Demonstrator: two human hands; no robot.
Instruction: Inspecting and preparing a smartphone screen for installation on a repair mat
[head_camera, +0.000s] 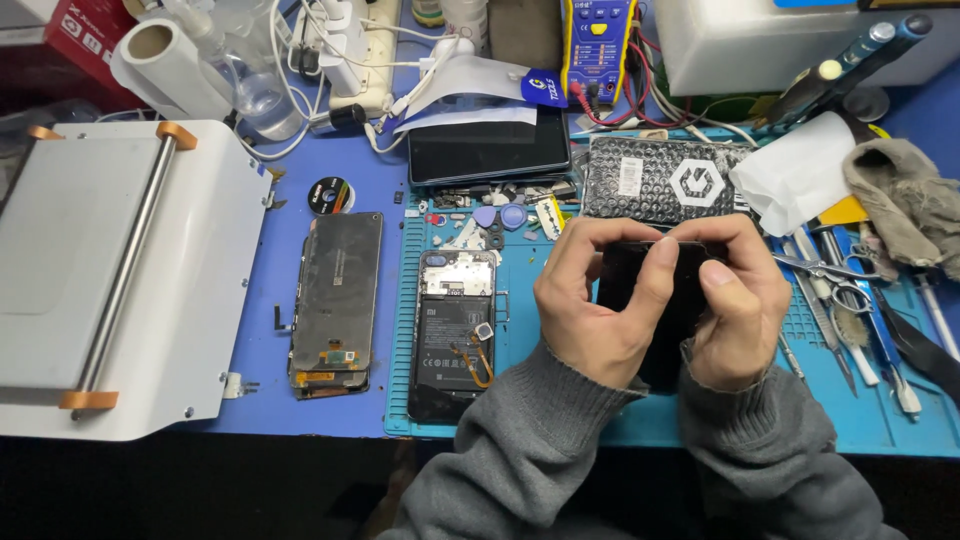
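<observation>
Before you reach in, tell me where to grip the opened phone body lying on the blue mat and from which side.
Grip the opened phone body across its two long edges near mid-length, coming from above. It lies flat and face down, insides exposed, with an orange flex cable loose near its lower middle, so keep fingers off the inside. The left hand sits close beside its right edge.

Blue bench (330, 150) carries teal mat (520, 330), white machine (120, 270).

Two hands (665, 300), one opened phone (455, 335), one multimeter (597, 45).
</observation>
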